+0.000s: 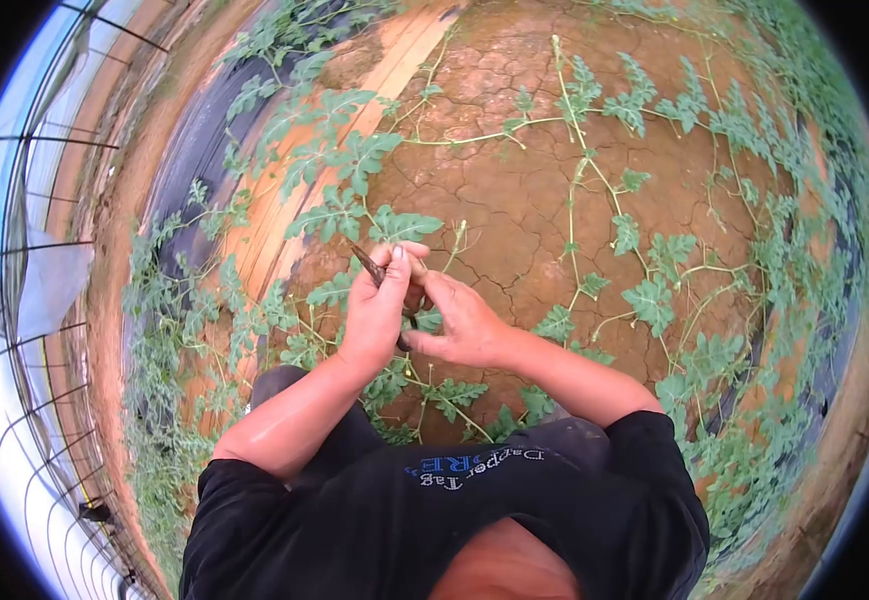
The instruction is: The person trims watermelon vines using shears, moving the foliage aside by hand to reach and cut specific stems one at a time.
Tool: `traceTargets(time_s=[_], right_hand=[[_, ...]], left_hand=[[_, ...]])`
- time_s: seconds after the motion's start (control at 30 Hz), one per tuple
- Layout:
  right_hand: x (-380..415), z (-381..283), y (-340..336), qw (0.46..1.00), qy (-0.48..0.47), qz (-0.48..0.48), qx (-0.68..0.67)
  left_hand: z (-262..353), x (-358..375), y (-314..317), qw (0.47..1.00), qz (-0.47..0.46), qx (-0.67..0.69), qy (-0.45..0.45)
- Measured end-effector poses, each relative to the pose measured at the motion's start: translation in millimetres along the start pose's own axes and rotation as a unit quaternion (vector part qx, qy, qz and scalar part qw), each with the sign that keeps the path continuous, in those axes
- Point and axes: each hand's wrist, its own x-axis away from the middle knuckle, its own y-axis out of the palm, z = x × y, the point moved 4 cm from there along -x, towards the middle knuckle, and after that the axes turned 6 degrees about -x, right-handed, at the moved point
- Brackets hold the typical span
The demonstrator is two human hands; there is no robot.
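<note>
Both hands meet at the middle of the view, above the cracked soil. My left hand [379, 308] is closed around a dark, pointed tool [365, 262], whose tip sticks out up and to the left past the thumb. My right hand [457, 322] touches it from the right, its fingers bent inward and pressed together near the left fingertips. What the right fingertips pinch is too small to make out. Just above the hands spread lobed green leaves [402, 226] of a vine.
Long vines [572, 200] cross the cracked brown soil [514, 220]. A pale board-like strip [284, 215] and black sheeting [189, 165] run along the left. Dense foliage [804, 200] stands at the right. Hoops and clear film [49, 280] rise at the far left.
</note>
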Motion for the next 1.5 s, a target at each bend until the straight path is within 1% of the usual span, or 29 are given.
traceTargets(time_s=[0.07,0.1,0.13,0.17,0.2,0.23,0.27,0.3,0.33,0.4,0.47,0.53,0.57,0.6,0.63,0.67,0.73,0.8,0.93,1.07,1.13,1.17,1.2,1.27,1.3,1.33,1.4,1.43,1.5], right_hand=[[4,12,5,0.998,0.059,0.015,-0.010],[8,16,3,0.998,0.067,0.020,-0.004],[9,18,2,0.997,0.071,-0.021,0.022],[9,19,0,0.994,0.075,-0.063,0.048],[8,20,-8,0.993,0.082,-0.059,0.053],[8,20,-17,0.991,0.103,-0.056,-0.061],[6,23,-26,0.976,0.122,-0.053,-0.175],[4,48,-47,0.956,0.180,0.041,-0.230],[3,81,-67,0.921,0.233,0.135,-0.282],[7,149,-102,0.936,0.257,0.203,-0.129],[11,229,-135,0.917,0.293,0.264,0.052],[-7,238,-159,0.900,0.311,0.259,0.163],[-20,251,-164,0.903,0.310,0.253,0.157],[-34,260,-170,0.900,0.291,0.254,0.203],[-46,265,-172,0.894,0.271,0.256,0.249],[-56,272,-169,0.896,0.271,0.254,0.244],[-73,280,-163,0.869,0.265,0.262,0.325],[-76,291,-160,0.858,0.266,0.279,0.339],[-78,293,-155,0.839,0.267,0.287,0.377],[-76,304,-160,0.844,0.235,0.306,0.372],[-71,312,-166,0.847,0.250,0.356,0.306],[-68,314,-167,0.833,0.262,0.404,0.271],[-69,317,-167,0.837,0.259,0.401,0.269],[-56,333,-177,0.812,0.248,0.520,0.094],[-52,361,-184,0.826,0.279,0.486,0.056],[-50,356,-186,0.827,0.278,0.486,0.056],[-58,339,-185,0.901,0.299,0.310,0.060],[-61,331,-190,0.900,0.300,0.309,0.063],[-65,317,-197,0.891,0.311,0.293,0.154]], left_hand=[[-9,-5,3,1.000,-0.004,-0.015,-0.003],[-15,-7,6,0.998,-0.034,-0.041,-0.017],[-20,-8,8,0.995,-0.065,-0.067,-0.032],[-22,-9,8,0.996,-0.056,-0.058,-0.022],[-24,-9,6,0.996,-0.064,-0.054,-0.024],[-22,-9,3,0.997,-0.059,0.005,-0.044],[-15,-9,-2,0.995,-0.050,0.063,-0.065],[-2,-9,-18,0.993,-0.021,0.099,-0.067],[23,-6,-36,0.989,0.008,0.132,-0.067],[59,6,-53,0.985,0.038,0.168,-0.035],[75,22,-72,0.980,0.081,0.184,-0.001],[76,36,-79,0.978,0.114,0.172,0.010],[76,41,-82,0.978,0.135,0.157,0.024],[75,46,-84,0.978,0.142,0.154,0.024],[72,50,-85,0.976,0.157,0.152,0.001],[69,54,-86,0.974,0.169,0.150,-0.021],[68,60,-88,0.971,0.171,0.165,-0.027],[67,67,-93,0.959,0.205,0.188,-0.045],[61,77,-101,0.953,0.258,0.155,-0.036],[57,81,-97,0.953,0.258,0.148,-0.052],[56,83,-95,0.954,0.258,0.144,-0.053],[56,82,-94,0.957,0.249,0.142,-0.052],[56,82,-94,0.955,0.254,0.142,-0.050],[57,82,-92,0.961,0.234,0.143,-0.038],[56,83,-92,0.961,0.235,0.141,-0.038],[56,84,-92,0.961,0.235,0.141,-0.037],[53,84,-93,0.960,0.231,0.154,-0.042],[52,86,-93,0.960,0.230,0.157,-0.043],[53,88,-93,0.960,0.227,0.156,-0.043]])
